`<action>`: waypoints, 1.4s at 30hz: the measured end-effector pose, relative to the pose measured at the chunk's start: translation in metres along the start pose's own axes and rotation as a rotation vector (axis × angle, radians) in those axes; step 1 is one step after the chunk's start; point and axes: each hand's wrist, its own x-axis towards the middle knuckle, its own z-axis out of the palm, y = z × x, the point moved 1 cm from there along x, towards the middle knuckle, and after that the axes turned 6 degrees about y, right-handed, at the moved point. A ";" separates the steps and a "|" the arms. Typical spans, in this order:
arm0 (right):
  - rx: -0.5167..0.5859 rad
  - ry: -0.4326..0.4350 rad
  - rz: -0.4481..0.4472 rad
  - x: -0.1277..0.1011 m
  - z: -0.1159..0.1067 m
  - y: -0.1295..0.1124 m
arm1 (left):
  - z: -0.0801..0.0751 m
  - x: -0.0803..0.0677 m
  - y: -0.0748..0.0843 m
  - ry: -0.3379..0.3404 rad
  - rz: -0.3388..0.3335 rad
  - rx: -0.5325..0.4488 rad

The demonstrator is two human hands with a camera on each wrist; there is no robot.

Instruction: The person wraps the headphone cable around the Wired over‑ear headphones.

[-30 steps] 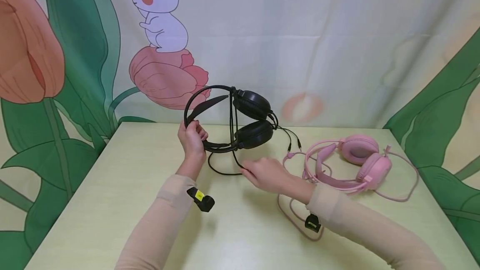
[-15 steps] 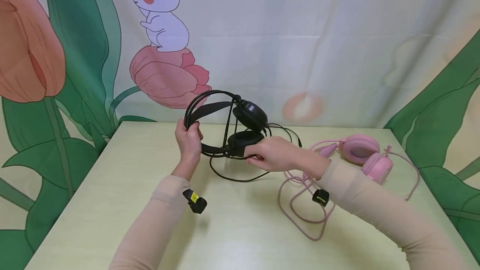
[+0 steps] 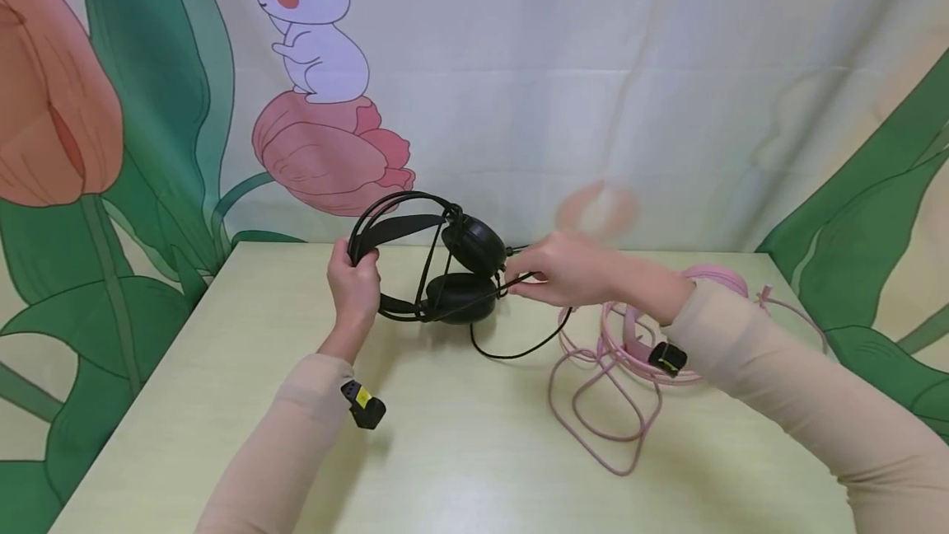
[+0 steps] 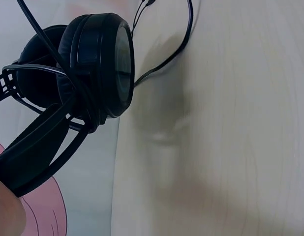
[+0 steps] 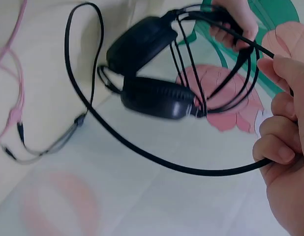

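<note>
My left hand (image 3: 353, 287) grips the headband of a pair of black headphones (image 3: 463, 300), holding them sideways above the table with the ear cups to the right. Strands of their black cable run along the headband and cross its opening between the cups. Beside the cups, my right hand (image 3: 559, 270) pinches the cable between thumb and finger. In the right wrist view the cable (image 5: 191, 171) also passes under the curled fingers of that hand and hangs in a wide loop. Two small plugs (image 5: 21, 132) dangle at its far end. The left wrist view shows one cup (image 4: 98, 64) close up.
Pink headphones (image 3: 715, 277) lie on the right of the table, partly hidden by my right forearm. Their pink cable (image 3: 630, 435) spreads in loops toward the front. A printed curtain (image 3: 482, 89) hangs behind the table's back edge.
My right hand has moved up and to the right with the cable, from below the cups to beside them. The headphones and left hand have shifted slightly left and down.
</note>
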 end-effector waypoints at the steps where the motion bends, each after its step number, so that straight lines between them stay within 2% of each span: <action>1: -0.009 -0.003 0.005 -0.001 -0.003 0.001 | -0.001 0.000 0.000 0.001 0.004 0.004; 7: -0.092 -0.059 0.049 -0.004 -0.021 0.004 | -0.004 0.002 0.005 0.028 0.060 0.084; 11: -0.138 -0.074 0.046 -0.006 -0.029 0.006 | -0.005 0.003 0.009 0.031 0.101 0.127; 16: -0.261 0.002 0.024 -0.012 -0.041 0.011 | -0.009 0.004 0.009 0.021 0.130 0.166; 20: -0.278 0.064 -0.004 -0.016 -0.049 0.016 | -0.013 0.005 0.006 0.035 0.120 0.190; 23: -0.323 0.141 -0.058 -0.017 -0.053 0.020 | -0.014 0.004 0.006 0.031 0.106 0.179; 27: -0.432 0.266 -0.126 -0.018 -0.056 0.028 | -0.013 0.002 0.011 -0.011 0.088 0.162; 31: -0.506 0.313 -0.133 -0.020 -0.060 0.036 | -0.011 -0.001 0.016 -0.058 0.077 0.160; 34: -0.549 0.321 -0.103 -0.023 -0.063 0.042 | -0.011 -0.004 0.019 -0.093 0.074 0.159; 42: -0.642 0.374 0.009 -0.036 -0.075 0.060 | -0.012 -0.012 0.020 -0.207 0.124 0.184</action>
